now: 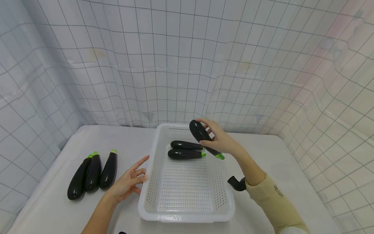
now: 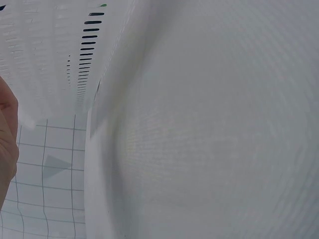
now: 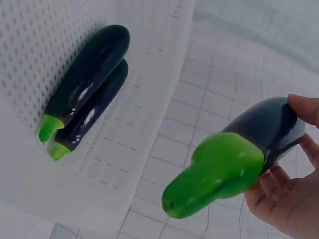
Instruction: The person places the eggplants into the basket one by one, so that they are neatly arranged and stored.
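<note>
My right hand [image 1: 219, 139] grips a dark eggplant [image 1: 198, 130] with a green stem, held tilted above the right side of a white perforated basket [image 1: 187, 218]. In the right wrist view, its green cap [image 3: 227, 159] points toward the camera and the fingers curl round the dark body. Two more eggplants, an upper one [image 1: 184, 145] and a lower one [image 1: 182, 154], lie side by side inside the basket's far half. My left hand [image 1: 127, 182] is at the basket's left side with nothing in it, index finger extended and fingertips right at the rim.
To the left, three eggplants lie close together on the white table: an outer one [image 1: 78, 180], a middle one [image 1: 93, 172] and an inner one [image 1: 109, 170]. A grid-patterned curtain [image 1: 187, 65] hangs behind and around the table. A black piece [image 1: 237, 184] sits at my right forearm.
</note>
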`<state>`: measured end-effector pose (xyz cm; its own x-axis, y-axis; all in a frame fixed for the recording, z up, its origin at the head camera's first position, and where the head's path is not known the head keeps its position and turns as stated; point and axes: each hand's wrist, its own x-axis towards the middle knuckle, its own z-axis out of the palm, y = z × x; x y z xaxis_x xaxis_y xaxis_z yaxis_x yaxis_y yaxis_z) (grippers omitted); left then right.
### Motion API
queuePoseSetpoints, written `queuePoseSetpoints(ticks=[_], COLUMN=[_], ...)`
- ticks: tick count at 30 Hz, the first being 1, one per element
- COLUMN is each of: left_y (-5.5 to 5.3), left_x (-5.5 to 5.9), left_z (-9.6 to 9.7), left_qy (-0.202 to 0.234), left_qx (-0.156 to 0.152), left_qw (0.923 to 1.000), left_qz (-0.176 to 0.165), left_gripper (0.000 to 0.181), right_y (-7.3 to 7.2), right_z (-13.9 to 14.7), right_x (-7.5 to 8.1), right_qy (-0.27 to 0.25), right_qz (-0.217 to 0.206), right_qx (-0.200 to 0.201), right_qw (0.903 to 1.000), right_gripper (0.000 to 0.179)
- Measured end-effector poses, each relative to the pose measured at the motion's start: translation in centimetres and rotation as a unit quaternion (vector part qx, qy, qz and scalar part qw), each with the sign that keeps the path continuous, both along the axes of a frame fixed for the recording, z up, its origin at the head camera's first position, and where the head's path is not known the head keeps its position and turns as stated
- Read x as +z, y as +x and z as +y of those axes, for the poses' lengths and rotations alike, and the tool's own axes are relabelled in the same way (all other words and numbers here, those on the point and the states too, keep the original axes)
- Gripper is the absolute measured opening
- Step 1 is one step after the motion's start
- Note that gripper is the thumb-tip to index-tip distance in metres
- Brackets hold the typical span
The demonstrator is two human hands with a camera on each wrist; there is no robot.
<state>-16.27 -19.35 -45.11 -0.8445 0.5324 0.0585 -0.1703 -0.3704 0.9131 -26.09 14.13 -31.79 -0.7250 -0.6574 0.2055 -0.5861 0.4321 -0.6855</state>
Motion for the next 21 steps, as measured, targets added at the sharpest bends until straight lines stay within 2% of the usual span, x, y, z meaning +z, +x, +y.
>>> queuePoseSetpoints(ticks=[4, 8, 15, 18, 21], left_y=[0.0, -0.1, -0.1, -0.1, -0.1], left_x=[0.0, 0.0, -0.1, -0.1, -0.1], left_z=[0.0, 0.0, -0.2, -0.1, -0.1], left_qy=[-0.003, -0.004, -0.005, -0.009, -0.007], left_qx=[0.001, 0.000, -0.001, 0.000, -0.001], left_qw=[1.0000, 1.0000, 0.9999, 0.9998, 0.9999], left_qz=[0.001, 0.001, -0.010, -0.015, -0.014], left_gripper=[0.072, 0.071, 0.072, 0.073, 0.073], right_y=[0.4, 0.8, 2.0, 2.4, 2.8], right_z=[-1.9, -3.6, -6.2, -7.1, -7.8], right_x=[-0.9, -2.0, -3.5, -4.2, -5.0], right_qy=[0.058, 0.119, 0.214, 0.262, 0.312], right_qz=[0.068, 0.130, 0.230, 0.250, 0.252], right_qx=[0.015, 0.027, 0.055, 0.053, 0.037], right_qw=[0.9959, 0.9840, 0.9478, 0.9307, 0.9153], right_gripper=[0.067, 0.067, 0.061, 0.061, 0.062])
